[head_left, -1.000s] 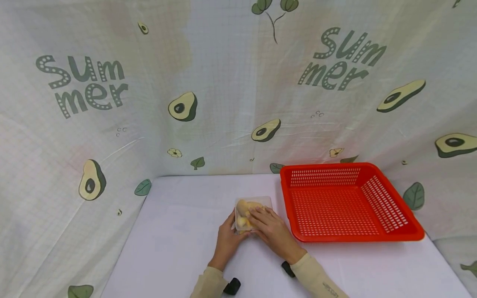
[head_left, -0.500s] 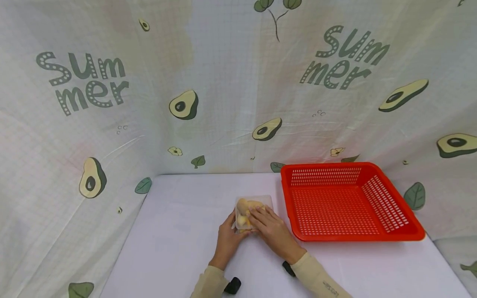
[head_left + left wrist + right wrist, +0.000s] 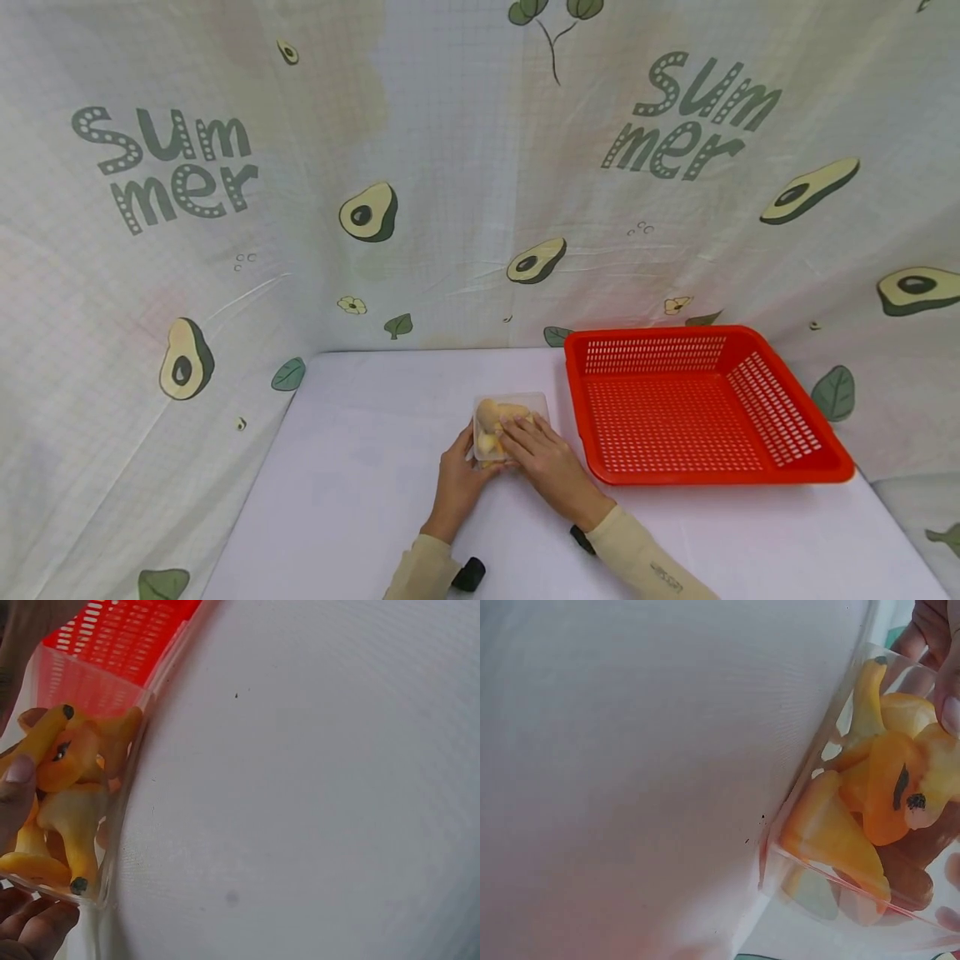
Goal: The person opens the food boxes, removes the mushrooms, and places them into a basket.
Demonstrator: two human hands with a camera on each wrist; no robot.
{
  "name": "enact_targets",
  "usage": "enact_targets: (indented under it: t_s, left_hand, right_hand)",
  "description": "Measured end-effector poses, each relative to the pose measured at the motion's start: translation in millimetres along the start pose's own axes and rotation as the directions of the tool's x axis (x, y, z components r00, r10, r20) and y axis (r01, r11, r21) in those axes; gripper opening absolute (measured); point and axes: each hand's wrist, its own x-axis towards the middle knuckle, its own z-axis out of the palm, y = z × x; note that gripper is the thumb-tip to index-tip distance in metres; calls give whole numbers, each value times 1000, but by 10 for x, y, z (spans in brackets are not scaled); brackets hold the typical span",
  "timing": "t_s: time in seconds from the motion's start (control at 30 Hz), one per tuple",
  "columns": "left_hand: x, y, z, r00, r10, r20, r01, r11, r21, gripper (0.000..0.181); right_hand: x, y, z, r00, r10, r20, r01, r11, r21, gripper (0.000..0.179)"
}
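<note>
Well, a clear plastic box [image 3: 540,403] of smooth, curved yellow-orange pieces [image 3: 488,415] sits on the white desk [image 3: 360,467] — the left hand [image 3: 457,483] gripping its side, the right hand [image 3: 553,468] resting straight fingers across the top — near a red, slotted basket [image 3: 712,478].

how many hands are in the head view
2: the left hand grips the left side of the clear box, and the right hand lies from the right with its fingers over the yellow pieces inside
</note>
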Motion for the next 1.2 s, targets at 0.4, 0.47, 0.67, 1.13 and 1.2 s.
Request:
enact_targets:
  t_s: [0.4,0.47,0.67,1.13,1.2]
  left_hand:
    - [-13,27,-17,1000,2,3,-2,1000,14,85]
    - [-11,30,-19,1000,2,5,-2,1000,17,86]
    - [-21,27,-7,1000,2,3,-2,999,50,89]
    - [-167,216,-92,998,-65,8,65,997,-33,64]
    - [-164,250,-98,998,-60,-24,59,997,-45,54]
  right_hand:
    - [161,53,-87,996,-3,-88,5,1000,31,44]
    - [157,43,-102,997,12,-71,-8,999,45,55]
    - [218,29,-180,994,107,11,-107,987,115,52]
    - [449,35,-365,944,314,-105,-278,925,260,33]
    - [477,43,-365,938,324,-124,-284,923,258,32]
